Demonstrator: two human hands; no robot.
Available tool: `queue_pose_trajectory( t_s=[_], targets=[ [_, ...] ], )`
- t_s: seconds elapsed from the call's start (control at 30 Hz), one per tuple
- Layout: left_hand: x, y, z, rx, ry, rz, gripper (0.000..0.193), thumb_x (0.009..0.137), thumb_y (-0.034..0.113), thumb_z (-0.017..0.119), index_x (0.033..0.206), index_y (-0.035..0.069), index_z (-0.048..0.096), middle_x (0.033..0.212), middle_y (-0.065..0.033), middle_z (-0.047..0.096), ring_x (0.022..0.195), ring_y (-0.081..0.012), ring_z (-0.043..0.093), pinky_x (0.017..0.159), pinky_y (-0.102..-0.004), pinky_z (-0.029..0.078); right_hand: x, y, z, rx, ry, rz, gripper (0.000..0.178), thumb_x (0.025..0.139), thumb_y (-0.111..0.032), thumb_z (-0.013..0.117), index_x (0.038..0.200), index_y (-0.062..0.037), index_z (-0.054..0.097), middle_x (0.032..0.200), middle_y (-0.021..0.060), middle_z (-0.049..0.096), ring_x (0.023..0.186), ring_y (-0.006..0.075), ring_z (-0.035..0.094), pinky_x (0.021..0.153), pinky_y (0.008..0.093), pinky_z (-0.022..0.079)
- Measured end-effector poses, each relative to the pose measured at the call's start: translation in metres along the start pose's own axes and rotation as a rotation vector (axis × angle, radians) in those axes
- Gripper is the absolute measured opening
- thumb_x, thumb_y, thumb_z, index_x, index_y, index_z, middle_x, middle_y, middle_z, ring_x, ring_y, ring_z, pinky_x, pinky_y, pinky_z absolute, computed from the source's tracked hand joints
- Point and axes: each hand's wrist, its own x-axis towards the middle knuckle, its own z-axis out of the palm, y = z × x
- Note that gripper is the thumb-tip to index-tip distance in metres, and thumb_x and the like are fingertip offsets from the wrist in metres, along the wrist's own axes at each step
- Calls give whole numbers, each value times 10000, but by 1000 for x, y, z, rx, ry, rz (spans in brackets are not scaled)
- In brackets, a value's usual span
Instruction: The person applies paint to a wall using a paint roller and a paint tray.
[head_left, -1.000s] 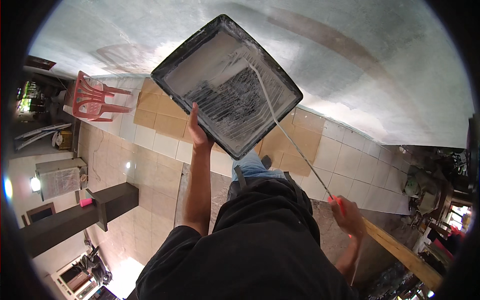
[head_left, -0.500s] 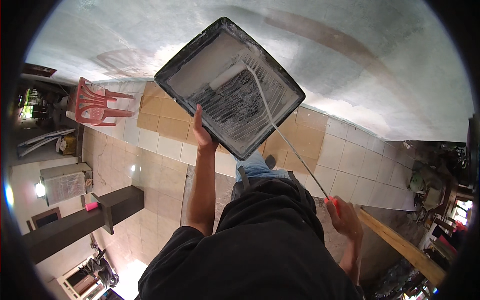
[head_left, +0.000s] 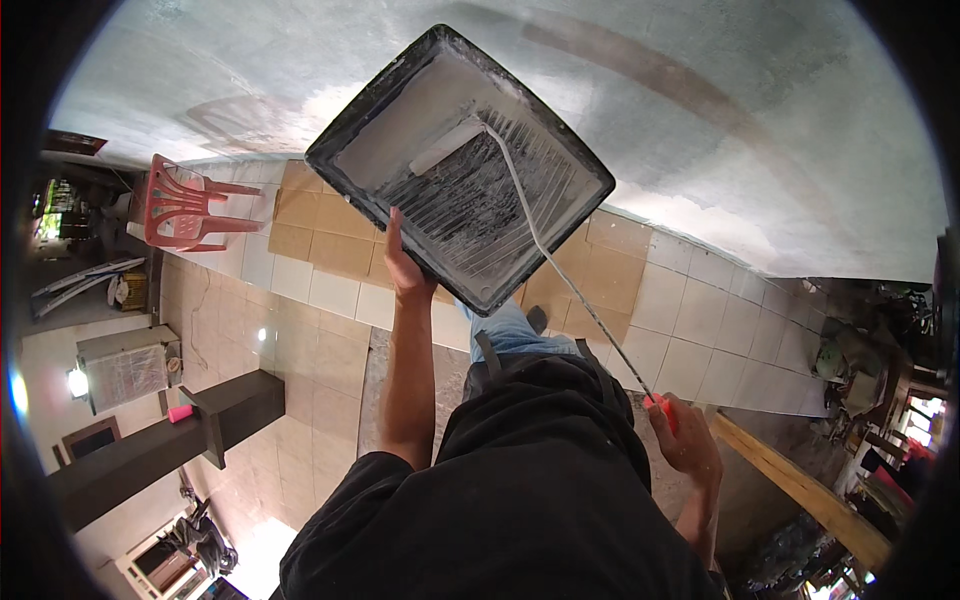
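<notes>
**Inspector:** Item one, the paint tray (head_left: 400, 130). Where is it?

**Assistant:** Held out in front of the body, above the tiled floor (head_left: 320, 330) and close to the pale wall (head_left: 700, 130). The left hand (head_left: 405, 265) has it by the near edge, fingers closed over the rim. It sits tilted, with white paint pooled in the deep end.

**Inspector:** Handling?

**Assistant:** A stiff black tray with a ribbed ramp. I judge it moderately heavy with the paint in it, and liable to slop if tipped further. A one-edge grip leaves it prone to sag. The rim looks paint-smeared, so probably slippery. Better hold: under the base, or at the rim near the middle.

**Inspector:** Item two?

**Assistant:** The roller (head_left: 448, 147), its sleeve lying in the tray at the top of the ramp. A thin wire frame runs down to a red handle (head_left: 660, 405), where the right hand (head_left: 685, 440) has its fingers wrapped shut. Light, I judge, but the long frame will flex. The handle is the place to grip.
</notes>
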Motion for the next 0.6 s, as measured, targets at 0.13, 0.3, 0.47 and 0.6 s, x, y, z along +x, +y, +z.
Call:
queue_pose_trajectory(
  t_s=[0.13,0.3,0.47,0.6],
  targets=[
    [0,1,-2,16,9,34,578,919,443,447,1307,16,434,1248,-142,527,1119,-283,528,963,-414,418,-20,22,-20,32,2,1,368,904,-355,538,911,4,618,688,207,582,622,361,568,582,405,426],
    [-1,2,-3,-3,-54,39,579,912,431,463,1314,17,423,1252,-147,524,1126,-288,522,970,-415,412,-42,34,-62,-102,-46,173,364,841,-375,623,875,-13,639,701,196,589,630,350,586,593,402,437],
    [-4,2,2,8,-33,43,582,912,424,461,1324,17,415,1275,-147,511,1145,-291,512,978,-418,407,-42,25,-64,-88,-36,188,382,807,-392,659,861,-14,643,688,168,589,609,321,561,593,373,441],
    [-6,3,1,11,-37,44,590,917,427,444,1340,17,403,1304,-144,495,1172,-291,495,998,-422,390,-53,45,-60,-105,-20,194,391,801,-403,668,855,-16,645,692,171,593,615,320,566,599,375,439]
  ],
)
